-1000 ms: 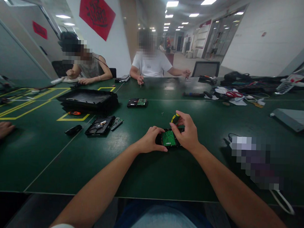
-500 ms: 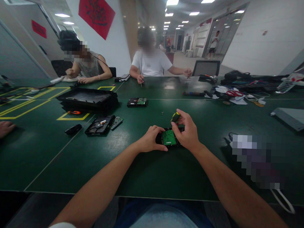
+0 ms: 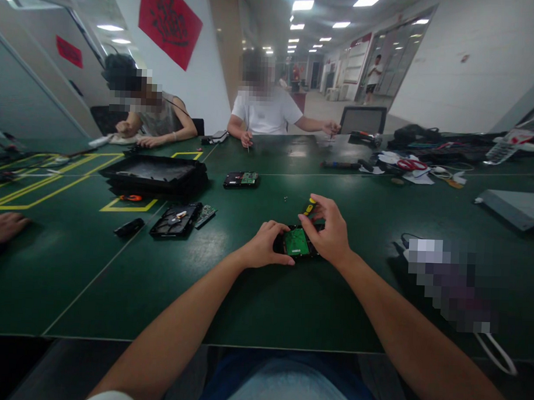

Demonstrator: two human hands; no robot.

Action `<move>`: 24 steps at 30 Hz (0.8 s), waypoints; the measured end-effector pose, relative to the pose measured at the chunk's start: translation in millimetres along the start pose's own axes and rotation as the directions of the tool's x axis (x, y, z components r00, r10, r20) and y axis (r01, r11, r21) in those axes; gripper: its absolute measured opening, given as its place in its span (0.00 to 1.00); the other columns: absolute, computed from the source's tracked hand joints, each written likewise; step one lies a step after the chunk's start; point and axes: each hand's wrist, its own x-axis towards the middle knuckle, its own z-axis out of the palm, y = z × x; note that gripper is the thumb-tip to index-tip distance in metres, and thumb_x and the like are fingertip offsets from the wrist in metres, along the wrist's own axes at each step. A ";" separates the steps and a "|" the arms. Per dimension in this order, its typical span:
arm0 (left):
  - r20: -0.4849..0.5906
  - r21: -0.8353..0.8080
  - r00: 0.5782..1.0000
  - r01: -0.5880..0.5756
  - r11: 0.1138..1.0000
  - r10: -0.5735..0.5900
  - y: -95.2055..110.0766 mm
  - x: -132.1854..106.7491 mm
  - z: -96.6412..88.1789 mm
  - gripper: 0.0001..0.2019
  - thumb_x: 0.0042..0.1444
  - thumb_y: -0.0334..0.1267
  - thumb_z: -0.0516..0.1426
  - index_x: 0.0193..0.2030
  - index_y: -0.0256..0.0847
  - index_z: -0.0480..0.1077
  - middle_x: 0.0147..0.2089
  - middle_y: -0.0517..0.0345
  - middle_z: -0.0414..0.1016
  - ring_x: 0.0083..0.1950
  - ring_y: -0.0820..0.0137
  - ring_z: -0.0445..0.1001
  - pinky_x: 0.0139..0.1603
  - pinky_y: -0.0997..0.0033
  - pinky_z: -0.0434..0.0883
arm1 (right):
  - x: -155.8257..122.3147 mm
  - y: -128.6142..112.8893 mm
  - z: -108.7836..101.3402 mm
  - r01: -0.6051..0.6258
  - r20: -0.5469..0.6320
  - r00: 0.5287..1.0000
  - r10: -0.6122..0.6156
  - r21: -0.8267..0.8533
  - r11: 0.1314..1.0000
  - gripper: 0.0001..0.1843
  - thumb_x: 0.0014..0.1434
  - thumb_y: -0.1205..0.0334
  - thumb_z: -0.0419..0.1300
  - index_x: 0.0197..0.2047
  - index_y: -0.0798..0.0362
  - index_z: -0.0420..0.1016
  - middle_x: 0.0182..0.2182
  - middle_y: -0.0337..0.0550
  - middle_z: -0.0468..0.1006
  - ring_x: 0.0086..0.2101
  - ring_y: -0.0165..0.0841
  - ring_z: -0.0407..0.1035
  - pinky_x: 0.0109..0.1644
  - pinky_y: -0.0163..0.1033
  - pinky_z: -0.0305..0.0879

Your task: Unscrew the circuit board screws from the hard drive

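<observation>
A black hard drive point(image 3: 297, 243) with a green circuit board facing up lies on the green table point(image 3: 263, 299) in front of me. My left hand point(image 3: 264, 245) grips the drive's left edge with curled fingers. My right hand point(image 3: 329, 231) is closed round a screwdriver with a yellow and black handle point(image 3: 309, 207), held upright with its tip hidden behind my fingers at the drive's right side.
To the left lie an opened drive point(image 3: 176, 219), a loose circuit board point(image 3: 205, 215), a small black part point(image 3: 129, 227) and stacked black trays point(image 3: 156, 176). Another drive point(image 3: 241, 179) sits farther back. Two people work across the table; another person's hand point(image 3: 3, 226) rests at far left. Clutter fills the right side.
My right hand's fingers have shifted slightly on the screwdriver handle, which shows a bit less. The drive and my left hand stay in place.
</observation>
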 end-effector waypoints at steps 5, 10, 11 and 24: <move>0.000 -0.005 1.000 0.011 1.000 -0.011 -0.5 0.0 0.0 0.44 0.44 0.60 0.72 0.64 0.44 0.66 0.55 0.47 0.68 0.58 0.52 0.67 0.61 0.48 0.70 | -0.7 0.6 0.8 -0.015 0.007 1.000 0.014 0.029 0.999 0.29 0.67 0.59 0.61 0.69 0.42 0.61 0.56 0.49 0.74 0.45 0.40 0.77 0.49 0.50 0.80; 0.001 -0.015 1.000 0.009 1.000 -0.009 0.1 0.0 -0.5 0.43 0.44 0.60 0.72 0.64 0.44 0.66 0.55 0.47 0.68 0.58 0.52 0.67 0.61 0.47 0.70 | -0.2 0.3 0.9 -0.019 -0.013 1.000 0.019 0.019 1.000 0.28 0.65 0.56 0.64 0.66 0.43 0.63 0.54 0.48 0.74 0.41 0.38 0.76 0.44 0.48 0.80; 0.002 -0.017 1.000 0.010 1.000 -0.010 0.1 0.0 -0.5 0.43 0.44 0.60 0.72 0.64 0.44 0.66 0.55 0.47 0.68 0.58 0.52 0.67 0.61 0.47 0.70 | -0.2 -0.2 0.7 -0.020 -0.010 1.000 0.020 0.021 1.000 0.28 0.65 0.56 0.64 0.66 0.43 0.63 0.54 0.49 0.74 0.41 0.38 0.76 0.44 0.49 0.80; 0.004 -0.021 1.000 0.014 1.000 -0.014 1.3 0.3 -0.2 0.43 0.44 0.60 0.72 0.63 0.43 0.66 0.55 0.47 0.68 0.58 0.52 0.67 0.61 0.47 0.70 | -0.8 0.3 0.4 0.000 -0.009 1.000 0.000 0.002 1.000 0.29 0.65 0.58 0.64 0.66 0.43 0.63 0.56 0.49 0.74 0.44 0.40 0.77 0.47 0.50 0.80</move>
